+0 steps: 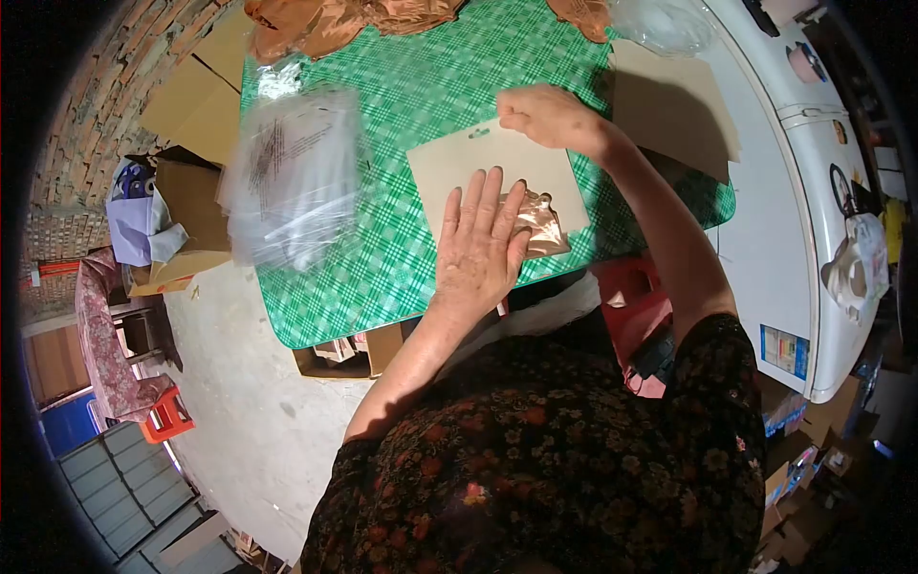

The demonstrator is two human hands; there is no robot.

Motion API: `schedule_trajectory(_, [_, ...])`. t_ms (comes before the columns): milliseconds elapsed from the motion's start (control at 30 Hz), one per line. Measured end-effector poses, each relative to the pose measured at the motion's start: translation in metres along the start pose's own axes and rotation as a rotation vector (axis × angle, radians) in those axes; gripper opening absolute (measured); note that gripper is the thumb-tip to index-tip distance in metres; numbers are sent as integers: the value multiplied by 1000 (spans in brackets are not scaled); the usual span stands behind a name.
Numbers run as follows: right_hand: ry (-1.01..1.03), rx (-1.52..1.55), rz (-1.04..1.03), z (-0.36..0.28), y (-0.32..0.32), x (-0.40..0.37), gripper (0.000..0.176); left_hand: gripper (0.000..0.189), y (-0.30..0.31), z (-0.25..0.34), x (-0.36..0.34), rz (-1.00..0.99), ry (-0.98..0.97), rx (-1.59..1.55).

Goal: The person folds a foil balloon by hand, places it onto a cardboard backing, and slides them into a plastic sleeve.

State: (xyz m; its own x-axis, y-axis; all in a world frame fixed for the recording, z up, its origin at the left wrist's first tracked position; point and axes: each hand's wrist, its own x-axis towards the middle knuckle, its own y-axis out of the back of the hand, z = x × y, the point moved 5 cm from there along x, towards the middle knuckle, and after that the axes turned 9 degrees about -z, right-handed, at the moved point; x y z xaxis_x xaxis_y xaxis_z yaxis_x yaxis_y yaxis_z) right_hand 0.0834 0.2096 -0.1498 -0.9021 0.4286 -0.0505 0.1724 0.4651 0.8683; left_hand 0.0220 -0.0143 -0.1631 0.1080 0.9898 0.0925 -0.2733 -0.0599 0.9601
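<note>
A beige cardboard card [430,163] with a small hang hole near its top edge lies on the green checked tablecloth in front of me. My left hand [478,230] rests flat on it, fingers stretched out and slightly apart. Beside the left thumb, a folded piece of shiny copper-coloured foil [545,230] lies on the card's lower right part, partly hidden by that hand. At the card's top right edge, my right hand [550,115] is closed, its fingers curled round the edge.
A stack of clear printed plastic bags [296,172] lies on the table's left. More beige cards [669,105] sit at the right edge. Copper-coloured foil pieces [354,14] are heaped at the back. A white refrigerator [813,191] stands right; an open cardboard box [191,201] stands left.
</note>
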Motion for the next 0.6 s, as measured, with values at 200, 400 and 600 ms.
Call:
schedule_trajectory(200, [69, -117, 116, 32, 25, 38, 20, 73, 1, 1, -1, -10, 11, 6])
schedule_trajectory(400, [-167, -474, 257, 60, 64, 50, 23, 72, 1, -1, 0, -5, 13, -9])
schedule_trajectory(600, [333, -6, 791, -19, 44, -46, 25, 65, 1, 0, 1, -1, 10, 19])
